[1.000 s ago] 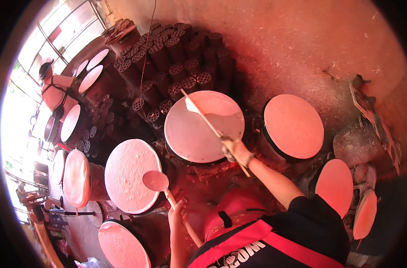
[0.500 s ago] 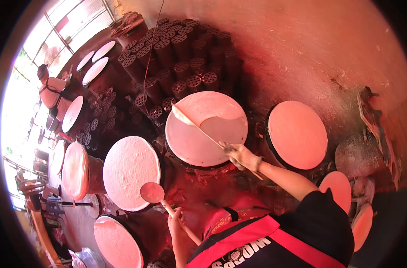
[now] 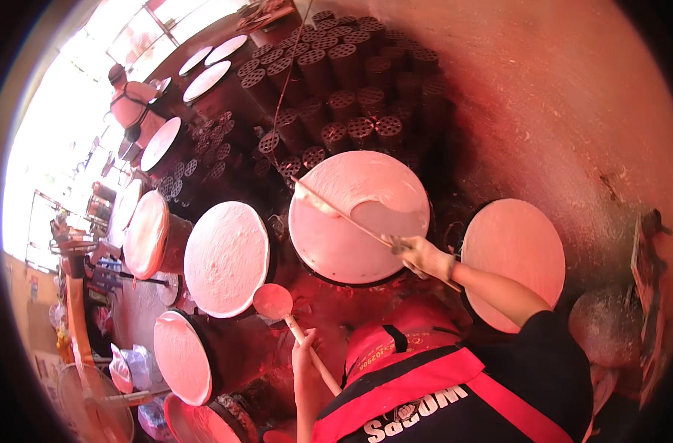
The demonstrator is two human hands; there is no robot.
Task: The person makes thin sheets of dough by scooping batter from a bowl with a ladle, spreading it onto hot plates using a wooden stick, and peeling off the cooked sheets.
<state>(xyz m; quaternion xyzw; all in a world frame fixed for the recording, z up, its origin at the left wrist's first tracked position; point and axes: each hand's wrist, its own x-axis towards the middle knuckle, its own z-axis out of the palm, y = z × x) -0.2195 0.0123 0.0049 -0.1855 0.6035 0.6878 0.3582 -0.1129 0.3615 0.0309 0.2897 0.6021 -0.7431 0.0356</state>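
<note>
My left hand (image 3: 305,347) is closed around the handle of a ladle (image 3: 273,301), whose round bowl points away from me over the floor between two griddles. My right hand (image 3: 423,258), in a pale work glove, grips a thin wooden spreader stick (image 3: 351,221). Its far end reaches the upper left of a large round griddle (image 3: 329,258). Pale batter (image 3: 362,173) coats that griddle's far part and curves down its right side, and a lump clings along the stick. A greyer patch shows beside the stick, near the middle.
More round griddles coated in white stand around: one (image 3: 227,258) left, one (image 3: 515,258) right, one (image 3: 183,358) near left. Behind the middle griddle are stacked dark perforated cylinders (image 3: 318,70), a few glowing. A hanging cord (image 3: 292,81) crosses them. Another person (image 3: 133,107) stands far left.
The view has turned, so the surroundings sit differently. On the middle griddle the batter now curls farther down the right side. Both hands keep hold of the ladle and spreader stick.
</note>
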